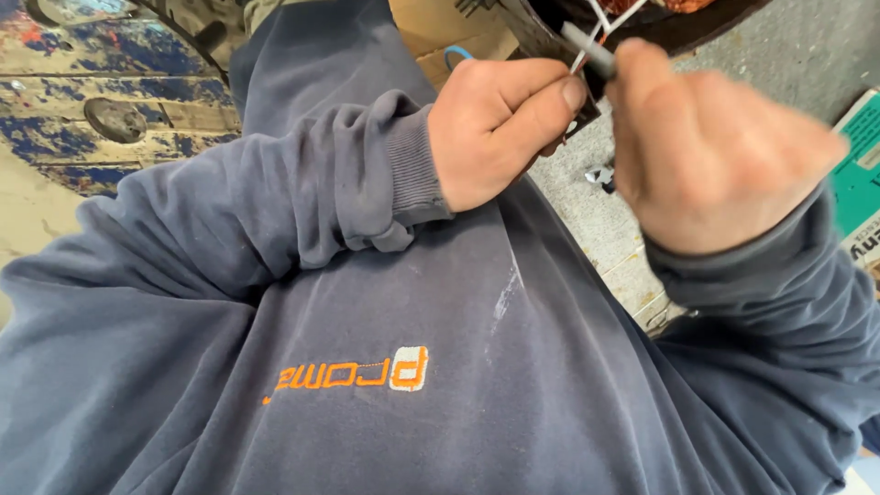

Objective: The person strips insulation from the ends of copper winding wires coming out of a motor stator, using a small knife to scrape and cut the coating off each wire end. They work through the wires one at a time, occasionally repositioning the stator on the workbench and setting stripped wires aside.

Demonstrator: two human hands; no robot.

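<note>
Thin white cords (600, 27) cross at the top of the view, just in front of a dark round metal part (550, 41) with a glimpse of copper-coloured winding at its upper edge. A grey, rod-like tool (588, 48) lies against the cords where they cross.

The left hand (500, 128) is curled shut, thumb pressed forward, pinching at the lower end of the cords beside the dark part. The right hand (710, 147) is closed around the near end of the grey tool; it is blurred, so the exact grip cannot be made out.

The step in hand looks like lacing or tying the cord at the edge of the winding. The next move would call for keeping the cord taut with the left hand while the tool guides it through.

Both arms wear a dark blue sweatshirt (367, 302). Behind them are a grey floor (807, 64), a worn blue-painted wooden spool (110, 101) and a green-and-white box (862, 165).
</note>
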